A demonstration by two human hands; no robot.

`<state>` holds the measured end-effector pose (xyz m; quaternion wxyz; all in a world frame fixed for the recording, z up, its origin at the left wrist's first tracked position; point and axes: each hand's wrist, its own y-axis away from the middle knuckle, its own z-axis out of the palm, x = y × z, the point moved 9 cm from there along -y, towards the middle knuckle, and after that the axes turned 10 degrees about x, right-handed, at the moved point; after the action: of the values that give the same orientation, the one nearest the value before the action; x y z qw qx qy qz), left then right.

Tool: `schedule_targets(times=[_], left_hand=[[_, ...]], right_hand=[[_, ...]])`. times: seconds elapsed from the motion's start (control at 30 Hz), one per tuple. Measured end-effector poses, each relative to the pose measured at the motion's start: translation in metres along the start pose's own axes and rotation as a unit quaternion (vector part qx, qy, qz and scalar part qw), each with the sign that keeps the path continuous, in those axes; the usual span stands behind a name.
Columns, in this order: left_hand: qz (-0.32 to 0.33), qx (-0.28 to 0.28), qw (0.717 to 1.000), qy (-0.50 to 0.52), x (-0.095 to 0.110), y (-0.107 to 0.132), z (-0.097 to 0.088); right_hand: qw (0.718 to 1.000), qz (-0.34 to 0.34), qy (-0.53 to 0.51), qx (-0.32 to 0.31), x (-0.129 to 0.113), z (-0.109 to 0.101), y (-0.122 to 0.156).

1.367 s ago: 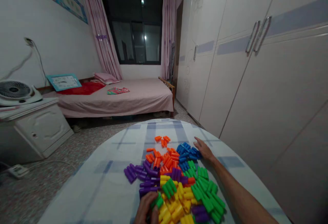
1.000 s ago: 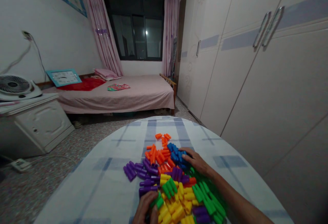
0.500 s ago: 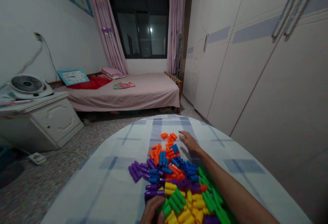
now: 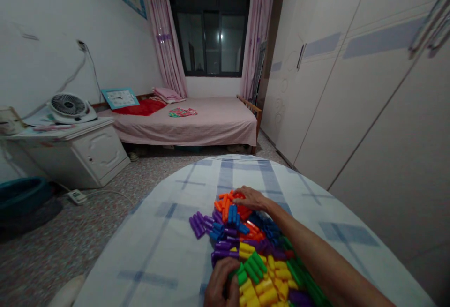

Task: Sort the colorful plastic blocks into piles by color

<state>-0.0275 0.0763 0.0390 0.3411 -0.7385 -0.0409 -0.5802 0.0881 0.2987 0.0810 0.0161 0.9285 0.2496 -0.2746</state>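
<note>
- Five colours make up the pile of blocks [image 4: 246, 246]: orange, blue, purple, green and yellow. The single pieces are too many and too overlapped for us to count.
- Each piece is a short plastic tube with a rounded end, and many are joined side by side in rows. Their long axes lie flat and point many ways.
- Our right hand [image 4: 251, 198] lies palm down, fingers loose and uncurled, on the orange blocks [image 4: 225, 202] at the far end of the pile. Those point mostly away from us.
- Our left hand [image 4: 221, 287] is curled at the near edge against the green blocks [image 4: 255, 265], which slant toward the far left. We cannot tell whether it grips one.
- Purple blocks [image 4: 198, 225] jut out on the left side, slanting the same way.
- The pile sits on one round table [image 4: 147, 206] covered by a pale checked cloth [image 4: 316, 218].
- One wardrobe [image 4: 369, 110] stands to the right, one bed [image 4: 211, 124] lies beyond, and one fan [image 4: 68, 106] rests on a white cabinet [image 4: 94, 152] at the left.
</note>
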Motion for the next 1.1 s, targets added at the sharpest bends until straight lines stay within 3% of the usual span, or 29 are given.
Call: schedule_targets(times=[0.1,0.23,0.37,0.43,0.53,0.67,0.77,0.83,0.93,1.1], left_hand=[[-0.008,-0.037,0.999,0.004,0.007,-0.005,0.001],[-0.022,-0.060,0.998,0.001,0.017,-0.013,-0.001],[-0.038,-0.060,0.997,0.001,0.021,-0.015,-0.002],[-0.040,-0.062,0.997,-0.003,0.020,-0.015,-0.002],[-0.038,-0.063,0.997,-0.010,0.018,-0.016,-0.003],[-0.019,-0.039,0.999,-0.015,0.018,-0.018,-0.007],[0.001,-0.007,0.999,-0.043,0.018,-0.021,-0.013],[0.010,0.010,0.998,-0.069,0.018,-0.022,-0.015],[0.018,0.001,0.996,-0.089,0.015,-0.021,-0.012],[0.022,-0.040,0.994,-0.095,0.009,-0.019,-0.002]], right_hand=[[0.999,-0.025,-0.024,-0.004,-0.021,-0.012,0.039],[0.997,-0.048,-0.006,0.067,-0.052,-0.032,0.098],[0.994,-0.074,-0.043,0.075,-0.092,-0.030,0.158],[0.991,-0.075,-0.054,0.098,-0.097,-0.031,0.183],[0.975,-0.010,-0.033,0.219,-0.065,-0.050,0.214],[0.898,0.181,0.039,0.400,0.028,-0.075,0.263],[0.854,0.300,0.069,0.419,0.078,-0.064,0.289],[0.863,0.293,0.053,0.409,0.083,-0.050,0.288],[0.882,0.246,-0.012,0.401,0.064,-0.034,0.271],[0.847,0.249,-0.158,0.443,0.027,-0.028,0.247]])
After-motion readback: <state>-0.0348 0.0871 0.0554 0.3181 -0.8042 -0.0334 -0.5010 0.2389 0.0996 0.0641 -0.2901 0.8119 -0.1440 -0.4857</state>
